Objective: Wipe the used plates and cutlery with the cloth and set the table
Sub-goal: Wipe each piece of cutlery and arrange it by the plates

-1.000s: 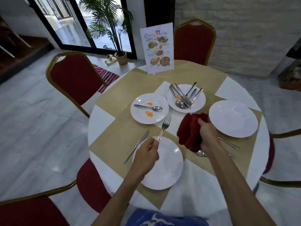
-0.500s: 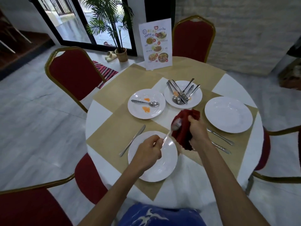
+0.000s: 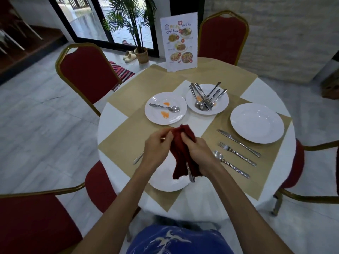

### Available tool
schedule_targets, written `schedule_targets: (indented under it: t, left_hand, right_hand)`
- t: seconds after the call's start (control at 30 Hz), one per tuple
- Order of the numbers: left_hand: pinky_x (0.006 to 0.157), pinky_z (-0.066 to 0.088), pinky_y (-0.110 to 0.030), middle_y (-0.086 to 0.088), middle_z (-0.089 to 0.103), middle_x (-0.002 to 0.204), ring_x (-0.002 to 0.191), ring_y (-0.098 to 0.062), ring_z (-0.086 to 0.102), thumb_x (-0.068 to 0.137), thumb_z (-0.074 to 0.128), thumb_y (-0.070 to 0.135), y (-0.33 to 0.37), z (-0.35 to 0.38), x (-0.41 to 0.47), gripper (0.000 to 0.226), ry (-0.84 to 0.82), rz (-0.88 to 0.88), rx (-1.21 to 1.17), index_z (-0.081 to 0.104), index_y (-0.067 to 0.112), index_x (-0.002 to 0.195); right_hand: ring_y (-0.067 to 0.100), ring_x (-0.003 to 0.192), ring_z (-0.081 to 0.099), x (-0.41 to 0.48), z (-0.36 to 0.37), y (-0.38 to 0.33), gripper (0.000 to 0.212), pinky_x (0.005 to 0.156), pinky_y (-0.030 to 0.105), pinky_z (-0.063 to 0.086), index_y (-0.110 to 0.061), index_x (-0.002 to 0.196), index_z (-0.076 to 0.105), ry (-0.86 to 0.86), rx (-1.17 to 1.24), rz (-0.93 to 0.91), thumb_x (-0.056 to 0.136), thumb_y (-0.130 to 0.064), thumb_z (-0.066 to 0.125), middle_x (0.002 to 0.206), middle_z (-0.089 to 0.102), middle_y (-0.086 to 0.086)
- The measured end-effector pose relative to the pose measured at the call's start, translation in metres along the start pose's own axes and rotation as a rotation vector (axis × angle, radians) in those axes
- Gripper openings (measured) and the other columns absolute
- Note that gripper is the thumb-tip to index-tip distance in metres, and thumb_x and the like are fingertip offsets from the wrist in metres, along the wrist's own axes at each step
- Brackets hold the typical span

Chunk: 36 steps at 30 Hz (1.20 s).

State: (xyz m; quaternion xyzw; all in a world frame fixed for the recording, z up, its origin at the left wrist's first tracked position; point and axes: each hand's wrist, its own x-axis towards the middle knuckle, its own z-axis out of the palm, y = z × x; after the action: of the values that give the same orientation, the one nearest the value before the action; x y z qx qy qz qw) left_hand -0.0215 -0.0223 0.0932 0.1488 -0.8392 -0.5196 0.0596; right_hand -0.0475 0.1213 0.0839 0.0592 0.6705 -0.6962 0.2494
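My right hand (image 3: 199,152) grips a dark red cloth (image 3: 180,143) wrapped round a fork (image 3: 190,174), of which only one end pokes out below the cloth. My left hand (image 3: 156,149) pinches the cloth's upper edge. Both hands hover over the near white plate (image 3: 168,183), and a knife (image 3: 138,158) lies to its left. Further back is a plate with orange smears (image 3: 157,117) and a spoon (image 3: 165,107) on it. Beside it, another plate (image 3: 222,105) carries several pieces of cutlery (image 3: 205,99). At the right sit a clean plate (image 3: 256,122), knife (image 3: 238,143), fork (image 3: 236,154) and spoon (image 3: 231,164).
The round white table (image 3: 113,114) has tan placemats and a standing menu card (image 3: 178,41) at its far edge. Red chairs with gold frames stand at the far left (image 3: 89,74), at the back (image 3: 222,37), at the right (image 3: 293,171) and at the near left (image 3: 36,222).
My hands came together over the near plate. The fork that my left hand held by the handle is now upright inside the cloth, and my left hand has shifted to the cloth's top.
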Motion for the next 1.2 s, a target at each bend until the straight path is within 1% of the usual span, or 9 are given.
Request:
schedule_targets:
  t: [0.17, 0.33, 0.43, 0.57, 0.77, 0.87, 0.93, 1.07, 1.2]
  left_hand:
    - [0.082, 0.057, -0.036, 0.010, 0.076, 0.087, 0.089, -0.013, 0.071, 0.092, 0.063, 0.027, -0.004, 0.002, -0.006, 0.017, 0.005, -0.119, -0.175, 0.079, 0.033, 0.089]
    - [0.064, 0.052, -0.028, 0.003, 0.076, 0.080, 0.076, -0.015, 0.068, 0.092, 0.069, 0.023, -0.016, -0.024, 0.002, 0.011, 0.175, -0.261, -0.365, 0.078, 0.018, 0.089]
    - [0.062, 0.055, -0.029, 0.002, 0.075, 0.077, 0.073, -0.016, 0.070, 0.092, 0.068, 0.028, -0.018, -0.017, -0.001, 0.013, 0.133, -0.215, -0.267, 0.078, 0.021, 0.085]
    - [0.064, 0.056, -0.035, -0.005, 0.074, 0.073, 0.070, -0.019, 0.070, 0.092, 0.067, 0.029, -0.026, -0.019, 0.006, 0.021, -0.012, -0.186, -0.093, 0.075, 0.020, 0.075]
    - [0.066, 0.055, -0.034, -0.002, 0.073, 0.074, 0.067, -0.018, 0.067, 0.094, 0.066, 0.027, -0.032, -0.044, 0.034, 0.020, 0.187, -0.268, -0.213, 0.073, 0.024, 0.075]
    - [0.068, 0.059, -0.039, -0.001, 0.073, 0.070, 0.072, -0.025, 0.070, 0.091, 0.065, 0.034, -0.036, -0.036, 0.039, 0.024, -0.007, -0.224, -0.130, 0.074, 0.023, 0.071]
    - [0.068, 0.059, -0.039, -0.002, 0.072, 0.069, 0.069, -0.023, 0.070, 0.090, 0.067, 0.032, -0.038, -0.047, 0.051, 0.023, -0.041, -0.218, -0.122, 0.074, 0.021, 0.072]
    - [0.061, 0.057, -0.028, -0.006, 0.071, 0.078, 0.063, -0.011, 0.064, 0.093, 0.067, 0.019, -0.048, -0.083, 0.079, 0.012, 0.182, -0.307, -0.317, 0.074, 0.012, 0.086]
    - [0.065, 0.060, -0.028, -0.012, 0.073, 0.087, 0.074, -0.018, 0.071, 0.090, 0.073, 0.018, -0.060, -0.086, 0.073, 0.018, -0.013, -0.434, -0.461, 0.072, 0.003, 0.100]
  right_hand:
    - [0.018, 0.099, 0.074, -0.011, 0.004, 0.005, 0.027, 0.092, 0.035, 0.058, -0.027, 0.110, 0.072, -0.138, -0.064, 0.013, 0.105, -0.040, 0.049, 0.103, 0.078, 0.002]
    - [0.012, 0.089, 0.074, -0.021, -0.004, 0.013, 0.020, 0.075, 0.023, 0.056, -0.025, 0.118, 0.069, -0.214, -0.086, 0.013, 0.102, -0.027, 0.059, 0.101, 0.078, -0.002]
    - [0.017, 0.091, 0.074, -0.017, 0.004, 0.015, 0.019, 0.079, 0.028, 0.056, -0.020, 0.116, 0.071, -0.194, -0.009, 0.050, 0.101, -0.022, 0.060, 0.101, 0.078, 0.003]
    - [0.010, 0.082, 0.073, -0.014, 0.024, 0.012, 0.018, 0.071, 0.020, 0.055, -0.018, 0.114, 0.069, -0.150, 0.011, 0.025, 0.103, -0.017, 0.055, 0.094, 0.076, 0.000]
    - [0.012, 0.090, 0.071, -0.012, 0.040, 0.013, 0.020, 0.076, 0.023, 0.052, -0.023, 0.119, 0.068, -0.145, -0.109, 0.042, 0.101, -0.026, 0.058, 0.101, 0.075, -0.002]
    - [0.011, 0.088, 0.071, 0.000, 0.055, 0.003, 0.020, 0.075, 0.022, 0.052, -0.021, 0.116, 0.068, -0.083, -0.107, 0.007, 0.103, -0.026, 0.054, 0.101, 0.076, 0.001]
    - [0.006, 0.081, 0.069, 0.007, 0.063, -0.001, 0.018, 0.071, 0.019, 0.050, -0.021, 0.113, 0.068, -0.052, -0.148, -0.003, 0.103, -0.027, 0.054, 0.096, 0.075, -0.002]
    - [0.007, 0.081, 0.069, 0.016, 0.086, -0.003, 0.016, 0.069, 0.017, 0.049, -0.022, 0.113, 0.065, -0.089, -0.196, 0.012, 0.103, -0.028, 0.054, 0.096, 0.073, -0.003]
    - [-0.001, 0.070, 0.070, 0.036, 0.113, -0.010, 0.020, 0.055, 0.008, 0.048, -0.017, 0.120, 0.063, -0.027, -0.145, 0.012, 0.105, -0.023, 0.052, 0.093, 0.071, -0.004]
